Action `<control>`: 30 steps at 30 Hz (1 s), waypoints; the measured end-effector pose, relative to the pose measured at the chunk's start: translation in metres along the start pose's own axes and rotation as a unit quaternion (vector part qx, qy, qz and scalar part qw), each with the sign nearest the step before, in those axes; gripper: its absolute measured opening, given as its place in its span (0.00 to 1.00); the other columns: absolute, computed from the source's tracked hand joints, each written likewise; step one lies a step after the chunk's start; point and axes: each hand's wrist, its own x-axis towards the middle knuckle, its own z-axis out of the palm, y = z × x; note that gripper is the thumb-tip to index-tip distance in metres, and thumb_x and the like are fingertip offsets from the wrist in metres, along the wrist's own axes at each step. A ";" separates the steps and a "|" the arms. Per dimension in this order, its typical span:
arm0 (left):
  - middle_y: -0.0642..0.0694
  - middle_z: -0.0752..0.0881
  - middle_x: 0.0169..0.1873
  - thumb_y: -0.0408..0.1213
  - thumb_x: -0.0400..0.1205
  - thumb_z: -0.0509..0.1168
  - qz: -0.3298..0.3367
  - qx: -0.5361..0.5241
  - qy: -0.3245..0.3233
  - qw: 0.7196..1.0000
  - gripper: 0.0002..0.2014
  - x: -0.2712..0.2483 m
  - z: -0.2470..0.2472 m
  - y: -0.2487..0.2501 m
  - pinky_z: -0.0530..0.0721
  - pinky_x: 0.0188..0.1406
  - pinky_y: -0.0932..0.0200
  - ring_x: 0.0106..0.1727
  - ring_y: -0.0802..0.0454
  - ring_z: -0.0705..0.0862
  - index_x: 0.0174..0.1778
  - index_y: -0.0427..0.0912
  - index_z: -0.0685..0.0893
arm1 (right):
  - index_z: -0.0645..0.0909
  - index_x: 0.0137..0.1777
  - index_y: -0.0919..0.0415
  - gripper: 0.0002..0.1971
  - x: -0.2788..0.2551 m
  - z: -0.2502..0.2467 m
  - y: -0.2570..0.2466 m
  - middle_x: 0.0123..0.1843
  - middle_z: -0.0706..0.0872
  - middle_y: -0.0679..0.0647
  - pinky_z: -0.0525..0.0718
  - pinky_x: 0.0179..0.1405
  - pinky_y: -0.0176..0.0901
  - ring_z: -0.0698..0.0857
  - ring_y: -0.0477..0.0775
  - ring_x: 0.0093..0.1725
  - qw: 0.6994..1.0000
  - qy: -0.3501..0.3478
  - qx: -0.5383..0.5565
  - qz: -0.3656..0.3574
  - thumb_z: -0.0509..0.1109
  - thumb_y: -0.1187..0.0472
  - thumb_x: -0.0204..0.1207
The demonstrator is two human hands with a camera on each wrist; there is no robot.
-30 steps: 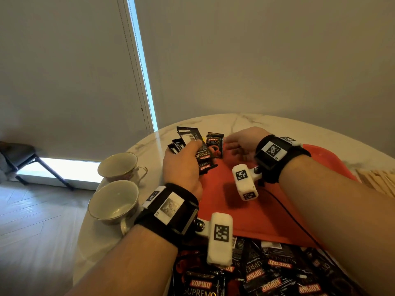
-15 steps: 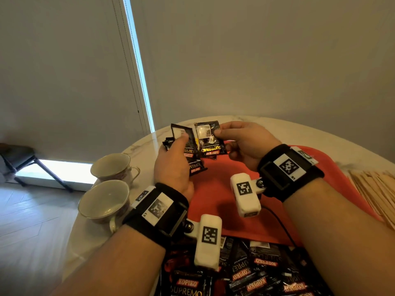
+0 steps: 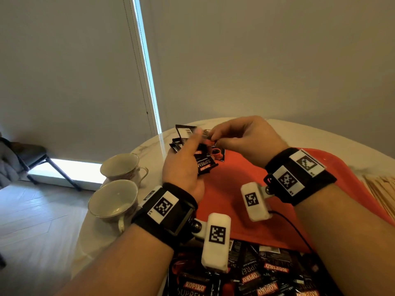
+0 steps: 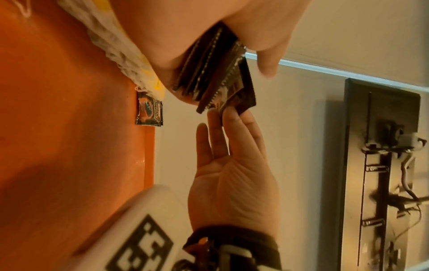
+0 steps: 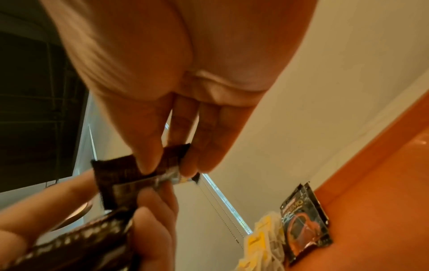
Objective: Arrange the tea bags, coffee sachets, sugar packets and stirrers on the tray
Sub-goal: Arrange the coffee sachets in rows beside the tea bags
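Note:
My left hand (image 3: 192,146) grips a fanned stack of black coffee sachets (image 3: 204,164) above the far left corner of the orange tray (image 3: 235,193). My right hand (image 3: 213,140) meets it from the right and pinches the edge of one sachet (image 5: 139,174) in that stack (image 4: 209,73). One coffee sachet (image 3: 216,154) lies flat on the tray's far corner, also seen as the sachet (image 4: 149,111) (image 5: 304,227) in both wrist views. White and yellow tea bags (image 4: 130,60) (image 5: 262,243) lie next to it.
A heap of loose coffee sachets (image 3: 256,278) covers the table's near edge in front of the tray. Two empty teacups (image 3: 113,199) (image 3: 120,165) stand at the left. Wooden stirrers (image 3: 380,189) lie at the right edge. The round marble table (image 3: 149,146) ends close behind the hands.
My right hand has come back from the tray's far corner to the stack and now pinches a sachet there. My left hand kept hold of the stack and lifted slightly.

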 end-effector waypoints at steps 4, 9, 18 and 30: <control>0.37 0.94 0.51 0.25 0.79 0.76 0.016 0.025 0.006 1.000 0.20 0.006 -0.002 -0.006 0.91 0.35 0.51 0.46 0.41 0.95 0.68 0.37 0.87 | 0.92 0.45 0.62 0.14 0.003 0.001 0.004 0.52 0.93 0.60 0.89 0.62 0.59 0.92 0.60 0.54 0.998 0.027 0.064 0.007 0.70 0.79 0.73; 0.34 0.94 0.54 0.24 0.78 0.77 0.020 0.032 -0.029 0.999 0.22 0.009 -0.004 -0.011 0.92 0.42 0.46 0.52 0.36 0.94 0.69 0.37 0.87 | 0.82 0.68 0.61 0.24 0.007 0.005 0.006 0.64 0.88 0.64 0.92 0.53 0.56 0.91 0.64 0.58 0.970 0.045 0.215 0.105 0.75 0.77 0.74; 0.32 0.93 0.55 0.21 0.76 0.76 0.047 0.060 -0.062 0.995 0.24 0.009 -0.003 -0.015 0.92 0.55 0.36 0.55 0.32 0.93 0.68 0.36 0.86 | 0.85 0.50 0.61 0.05 0.008 -0.005 0.001 0.44 0.90 0.57 0.85 0.32 0.40 0.87 0.49 0.35 0.924 0.077 0.310 0.212 0.75 0.68 0.77; 0.42 0.95 0.48 0.27 0.79 0.78 0.067 0.053 0.001 0.996 0.18 0.007 -0.002 -0.011 0.91 0.37 0.51 0.48 0.42 0.95 0.64 0.42 0.87 | 0.83 0.56 0.64 0.12 0.005 0.005 0.005 0.47 0.91 0.62 0.90 0.49 0.51 0.91 0.55 0.38 0.931 -0.004 0.273 0.240 0.71 0.77 0.76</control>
